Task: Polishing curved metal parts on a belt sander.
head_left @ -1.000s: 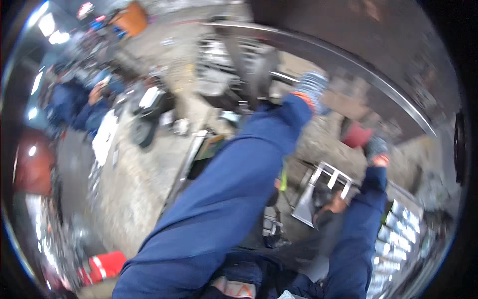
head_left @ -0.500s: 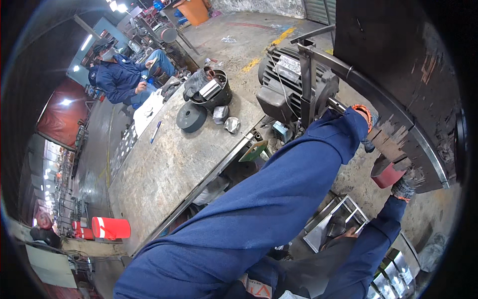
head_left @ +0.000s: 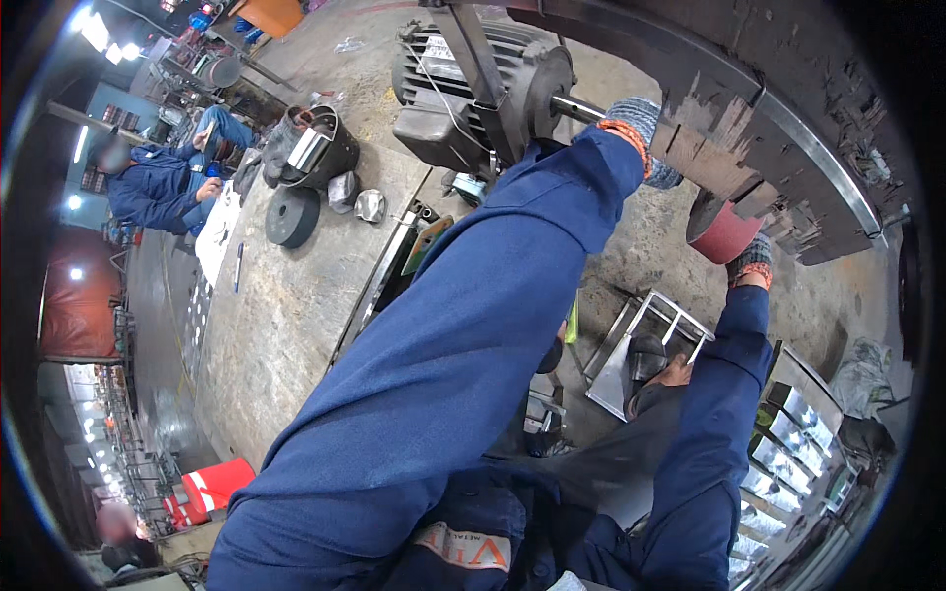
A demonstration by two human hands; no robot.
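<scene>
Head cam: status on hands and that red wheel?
Left hand gloved, up by the motor shaft, grip hidden. Right hand gloved, under the red wheel, touching it. Curved metal strip sits just above the wheel.

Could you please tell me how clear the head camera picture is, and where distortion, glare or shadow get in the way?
Head view: strong fisheye bending, so the long workbench curves and a black rim rings the frame; ceiling lights glare at upper left; the blue sleeves are sharp, but the left hand and right hand, both gloved, sit against a dark metal wheel, in shade.
</scene>
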